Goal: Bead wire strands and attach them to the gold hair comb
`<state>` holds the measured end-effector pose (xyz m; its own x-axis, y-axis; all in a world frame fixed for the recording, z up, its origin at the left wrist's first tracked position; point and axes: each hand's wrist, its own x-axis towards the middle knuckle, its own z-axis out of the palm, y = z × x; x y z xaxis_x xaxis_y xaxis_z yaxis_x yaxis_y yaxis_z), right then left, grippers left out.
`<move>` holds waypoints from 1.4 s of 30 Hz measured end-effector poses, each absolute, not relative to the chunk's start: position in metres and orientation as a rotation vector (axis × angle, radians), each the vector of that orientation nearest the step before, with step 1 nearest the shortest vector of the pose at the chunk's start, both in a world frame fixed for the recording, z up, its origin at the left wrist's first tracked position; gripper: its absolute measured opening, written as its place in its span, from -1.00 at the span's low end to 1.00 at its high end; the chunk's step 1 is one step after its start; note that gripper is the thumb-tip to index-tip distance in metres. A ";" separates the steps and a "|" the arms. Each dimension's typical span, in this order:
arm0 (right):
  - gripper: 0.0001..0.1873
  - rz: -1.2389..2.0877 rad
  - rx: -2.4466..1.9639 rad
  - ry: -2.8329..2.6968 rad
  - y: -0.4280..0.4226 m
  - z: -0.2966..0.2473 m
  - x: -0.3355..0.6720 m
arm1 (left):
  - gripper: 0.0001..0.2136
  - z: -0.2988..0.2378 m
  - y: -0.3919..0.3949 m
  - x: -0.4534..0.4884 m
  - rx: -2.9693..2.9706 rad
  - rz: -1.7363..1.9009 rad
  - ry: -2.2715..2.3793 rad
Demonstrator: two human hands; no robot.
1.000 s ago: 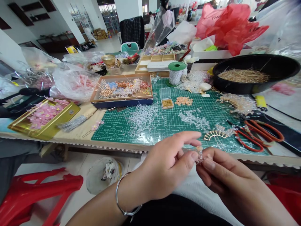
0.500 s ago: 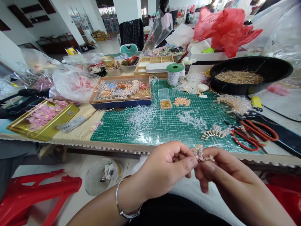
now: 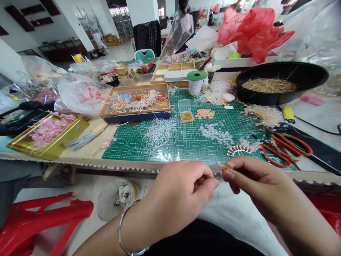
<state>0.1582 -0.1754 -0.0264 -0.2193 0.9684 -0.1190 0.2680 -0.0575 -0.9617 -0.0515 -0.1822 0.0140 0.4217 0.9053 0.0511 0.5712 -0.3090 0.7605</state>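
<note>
Lightly, the right hand (image 3: 257, 185) pinches a tiny peach-coloured bead on thin, springy wire (image 3: 224, 165) just above the near table edge (image 3: 106, 164), fragile and best held beside the bead, while the curled left hand (image 3: 178, 197) hides whether it grips.

left hand (image 3: 181, 192), right hand (image 3: 255, 181), near a green cutting mat (image 3: 183, 156)

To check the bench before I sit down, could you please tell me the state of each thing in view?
Left hand: curled, fingers drawn together beside a thin wire.
Right hand: pinching a small peach-coloured bead.
Plastic box: open, gold beads inside.
Green-topped spool: upright.
Black tub: holding fine gold wires.
Red-handled pliers: lying on the cutting mat.
</note>
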 end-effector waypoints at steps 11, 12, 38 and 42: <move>-0.79 1.356 -1.258 -1.210 -0.180 -0.044 0.151 | -0.78 -0.005 -0.192 -0.033 2.411 0.651 1.014; -0.81 1.368 -1.243 -1.201 -0.180 -0.044 0.153 | -0.78 -0.004 -0.189 -0.035 2.354 0.684 1.006; -0.73 1.791 -1.105 -0.919 -0.187 -0.032 0.136 | -0.89 -0.030 -0.170 -0.036 1.109 0.999 1.019; -0.66 1.864 -1.114 -0.879 -0.191 -0.032 0.124 | -0.91 -0.030 -0.171 -0.035 1.250 1.049 1.046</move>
